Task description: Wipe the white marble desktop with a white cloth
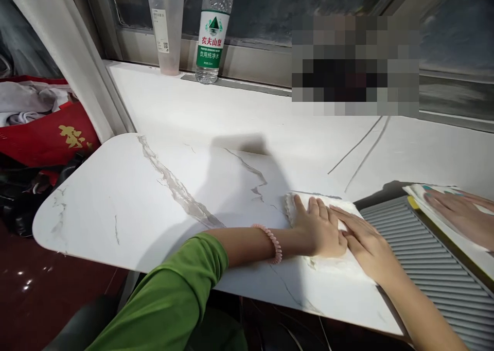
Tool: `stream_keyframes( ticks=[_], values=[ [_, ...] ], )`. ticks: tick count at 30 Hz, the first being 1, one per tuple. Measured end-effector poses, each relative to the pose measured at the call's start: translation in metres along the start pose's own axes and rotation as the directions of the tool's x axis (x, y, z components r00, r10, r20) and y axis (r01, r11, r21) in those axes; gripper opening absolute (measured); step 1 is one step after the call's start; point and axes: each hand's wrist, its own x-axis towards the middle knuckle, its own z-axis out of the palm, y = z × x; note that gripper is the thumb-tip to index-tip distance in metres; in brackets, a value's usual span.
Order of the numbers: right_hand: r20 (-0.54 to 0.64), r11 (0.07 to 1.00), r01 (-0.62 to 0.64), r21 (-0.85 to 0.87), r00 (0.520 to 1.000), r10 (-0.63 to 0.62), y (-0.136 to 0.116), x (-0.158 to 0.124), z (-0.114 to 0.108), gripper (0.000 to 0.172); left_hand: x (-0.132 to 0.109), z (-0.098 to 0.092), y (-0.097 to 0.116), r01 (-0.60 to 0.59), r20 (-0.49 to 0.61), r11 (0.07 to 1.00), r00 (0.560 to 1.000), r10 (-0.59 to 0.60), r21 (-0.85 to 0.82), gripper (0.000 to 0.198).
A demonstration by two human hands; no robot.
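Note:
A white cloth [349, 207] lies flat on the white marble table [127, 207], near its right side. My left hand [318, 226] rests on the cloth with its fingers stretched out flat; a pink bead bracelet circles that wrist and the sleeve is green. My right hand [360, 235] lies flat on the same cloth just to the right, its fingers overlapping the left hand's fingertips. Neither hand grips anything.
Another person's hand [459, 212] with teal nails presses a white cloth at the right edge, beside a grey ribbed board [424, 258]. A water bottle [211, 32] and an empty plastic cup [165, 24] stand on the window sill. A red bag [50, 135] sits at left.

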Motion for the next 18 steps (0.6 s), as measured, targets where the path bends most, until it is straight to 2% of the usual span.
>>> stream_keyframes(
  ticks=[5,11,15,18],
  values=[
    [0.024,0.998,-0.003,0.061,1.000,0.001,0.016,0.052,0.018,0.043,0.037,0.001,-0.033,0.036,-0.042,0.998,0.998,-0.038,-0.046,0.062],
    [0.047,0.995,-0.028,0.092,0.999,0.024,0.030,0.106,0.036,0.043,0.077,0.000,-0.066,0.106,-0.029,0.994,0.994,-0.107,-0.035,0.062],
    [0.040,0.992,-0.053,0.113,0.998,0.049,0.035,0.126,0.040,0.043,0.091,-0.005,-0.077,0.125,-0.025,0.992,0.992,-0.125,-0.020,0.062],
    [0.046,0.992,-0.063,0.114,0.997,0.058,0.037,0.128,0.041,0.044,0.094,-0.007,-0.081,0.121,-0.016,0.992,0.992,-0.121,-0.023,0.062]
  ],
)
